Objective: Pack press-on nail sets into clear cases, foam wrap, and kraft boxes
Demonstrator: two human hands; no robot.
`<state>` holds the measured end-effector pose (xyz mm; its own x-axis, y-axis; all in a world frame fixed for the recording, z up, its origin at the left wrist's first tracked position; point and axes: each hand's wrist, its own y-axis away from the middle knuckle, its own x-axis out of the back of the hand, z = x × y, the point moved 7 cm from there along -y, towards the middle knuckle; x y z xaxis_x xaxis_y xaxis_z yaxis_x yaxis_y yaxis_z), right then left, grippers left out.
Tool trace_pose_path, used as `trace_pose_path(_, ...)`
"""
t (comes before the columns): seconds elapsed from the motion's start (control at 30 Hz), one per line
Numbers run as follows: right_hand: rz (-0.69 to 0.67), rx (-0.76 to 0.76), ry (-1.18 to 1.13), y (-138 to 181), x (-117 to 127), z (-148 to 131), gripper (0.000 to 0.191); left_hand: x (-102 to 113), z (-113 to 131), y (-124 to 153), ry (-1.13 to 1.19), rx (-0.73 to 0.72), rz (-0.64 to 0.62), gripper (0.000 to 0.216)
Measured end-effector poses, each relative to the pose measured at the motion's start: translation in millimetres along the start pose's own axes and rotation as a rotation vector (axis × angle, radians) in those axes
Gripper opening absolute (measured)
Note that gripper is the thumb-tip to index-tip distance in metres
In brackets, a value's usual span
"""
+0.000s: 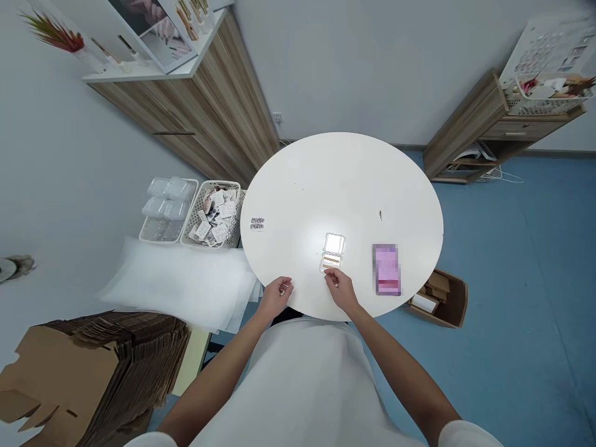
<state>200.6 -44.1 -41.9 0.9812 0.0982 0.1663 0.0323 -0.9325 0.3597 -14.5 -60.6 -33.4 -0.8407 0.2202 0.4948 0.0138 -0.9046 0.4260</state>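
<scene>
A small clear hinged case (321, 263) lies on the white round table with its lid (334, 243) raised. Thin brown strips (331, 259) sit inside its lower half. My right hand (342, 290) reaches over the front of the case, its fingertips pinched at the front edge beside the nearer strip. Whatever they grip is too small to make out. To the left, near the table's front edge, rests my left hand (275, 297). Its fingers curl towards the thumb, and I cannot tell if anything is between them.
The white table (344, 180) carries a pixelated purple rectangle (387, 269), a small dark-dotted sheet (257, 224) and a tiny dark piece (380, 215). Left of it are a basket of packets (212, 217), clear boxes (168, 197), white sheets (181, 279) and folded cardboard (93, 372). An open carton (454, 304) stands right.
</scene>
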Motion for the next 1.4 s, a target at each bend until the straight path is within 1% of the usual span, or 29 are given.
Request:
trace_pose_path(0.2,-0.053,-0.013,0.039,-3,-32,-11,0.032,21,-12,-13,-0.003,-0.073,-0.017,0.029)
trace_pose_path(0.27,-0.076,-0.007,0.064,-6,-47,-16,0.031,34,-17,-20,-0.006,-0.098,-0.013,0.028)
trace_pose_path(0.37,-0.106,-0.004,0.132,-17,-75,-24,0.029,61,-27,-37,-0.067,-0.125,0.008,0.027)
trace_pose_path(0.47,-0.157,0.008,0.236,-40,-105,-35,0.029,94,-33,-66,-0.216,-0.154,0.023,0.031)
trace_pose_path(0.53,-0.181,0.021,0.330,-60,-123,-43,0.034,116,-33,-91,-0.350,-0.168,0.025,0.040)
trace_pose_path(0.63,-0.173,0.057,0.503,-93,-147,-59,0.042,146,-24,-130,-0.552,-0.222,0.076,0.048)
trace_pose_path(0.7,-0.172,0.078,0.596,-114,-162,-68,0.046,158,-18,-154,-0.629,-0.239,0.058,0.050)
trace_pose_path(0.77,-0.167,0.100,0.662,-133,-176,-76,0.048,164,-16,-174,-0.666,-0.223,0.019,0.053)
trace_pose_path(0.83,-0.150,0.128,0.712,-151,-188,-82,0.049,167,-17,-190,-0.683,-0.177,-0.005,0.058)
trace_pose_path(0.97,-0.092,0.151,0.763,-178,-204,-86,0.054,161,-24,-208,-0.637,-0.094,-0.079,0.071)
trace_pose_path(1.07,-0.080,0.104,0.787,-190,-211,-80,0.062,154,-31,-213,-0.550,-0.045,-0.127,0.077)
trace_pose_path(1.2,-0.103,0.062,0.842,-199,-216,-75,0.070,151,-37,-214,-0.436,-0.035,-0.119,0.074)
trace_pose_path(1.3,-0.108,0.041,0.902,-202,-217,-74,0.068,150,-39,-214,-0.377,-0.067,-0.110,0.066)
trace_pose_path(1.4,-0.085,0.024,0.911,-203,-216,-74,0.064,149,-40,-214,-0.361,-0.073,-0.101,0.062)
